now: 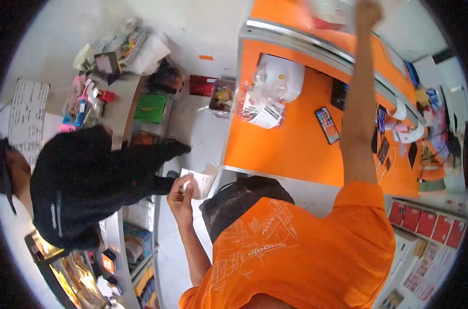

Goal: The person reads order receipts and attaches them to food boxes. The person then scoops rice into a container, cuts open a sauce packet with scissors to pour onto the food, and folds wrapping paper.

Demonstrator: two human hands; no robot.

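Note:
My left hand is closed on a slip of white paper, pinched between the thumb and fingers beside my body. Stretched far over the orange counter, my right hand is closed and blurred at the upper edge of the view. A clear plastic bag with something red in it is beside that hand and seems gripped by it, also smeared by motion. Below my right forearm a phone with a lit screen lies on the orange desk. Another plastic bag with a white label rests near the desk's left side.
A person in black stands at the left by shelves and a cluttered side counter. A white rounded device sits at the back of the desk. A metal-edged raised ledge runs behind it. Several phones and cables lie at the right.

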